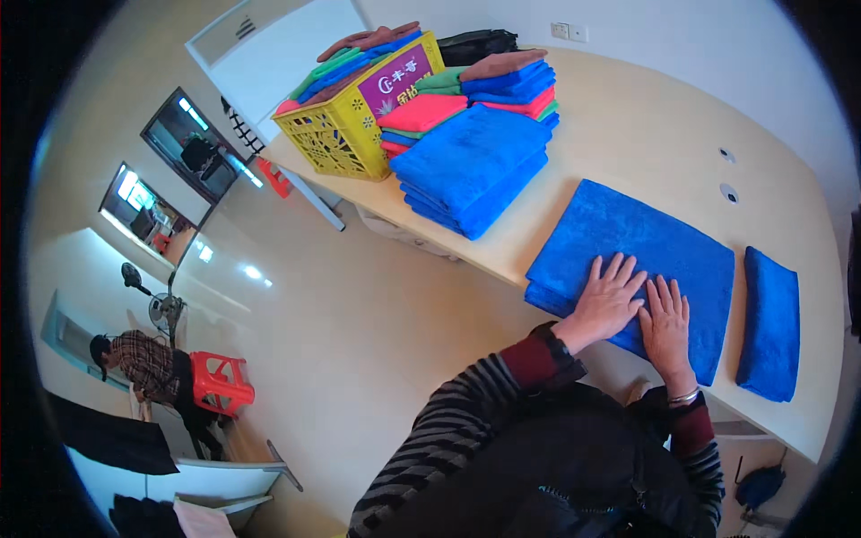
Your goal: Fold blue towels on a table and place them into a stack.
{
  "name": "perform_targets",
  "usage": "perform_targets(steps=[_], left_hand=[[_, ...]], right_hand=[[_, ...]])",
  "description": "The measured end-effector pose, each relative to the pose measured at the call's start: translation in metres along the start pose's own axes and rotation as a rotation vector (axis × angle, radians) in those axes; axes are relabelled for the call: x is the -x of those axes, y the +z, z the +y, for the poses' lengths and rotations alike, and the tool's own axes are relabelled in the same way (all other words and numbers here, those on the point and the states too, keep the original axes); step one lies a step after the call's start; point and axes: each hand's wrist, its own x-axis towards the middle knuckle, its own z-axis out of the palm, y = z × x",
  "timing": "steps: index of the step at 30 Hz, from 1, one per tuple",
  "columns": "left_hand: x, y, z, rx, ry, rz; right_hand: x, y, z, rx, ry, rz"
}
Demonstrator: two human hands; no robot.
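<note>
A blue towel (641,242), folded into a broad rectangle, lies flat near the front edge of the table. Both my hands rest on it side by side, palms down. My left hand (605,303) has its fingers stretched and spread on the cloth. Close beside it, almost touching, my right hand (666,332) also lies flat with fingers extended. A narrower folded blue towel (769,323) lies apart to the right. Left of the towel under my hands stands a stack of folded blue towels (475,170).
Behind that stack are piles of red, green, blue and brown towels (507,81). A yellow plastic crate (336,139) filled with folded towels stands at the table's left end. The pale wooden table (628,117) meets a wall. At far left a person (148,368) sits near a red stool (222,384).
</note>
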Motion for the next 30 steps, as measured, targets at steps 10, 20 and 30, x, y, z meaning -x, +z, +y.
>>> perform_targets(steps=[10,20,30], left_hand=[[0.011,-0.040,-0.084,-0.232,-0.131,-0.133],[0.059,-0.052,-0.136,-0.124,-0.483,-0.123],[0.070,-0.077,-0.086,0.104,-0.098,0.064]], right_hand=[[0.038,-0.035,0.058,0.185,0.223,0.092],[0.093,-0.045,0.102,-0.005,0.432,0.089],[0.059,-0.052,0.011,-0.012,0.046,0.104]])
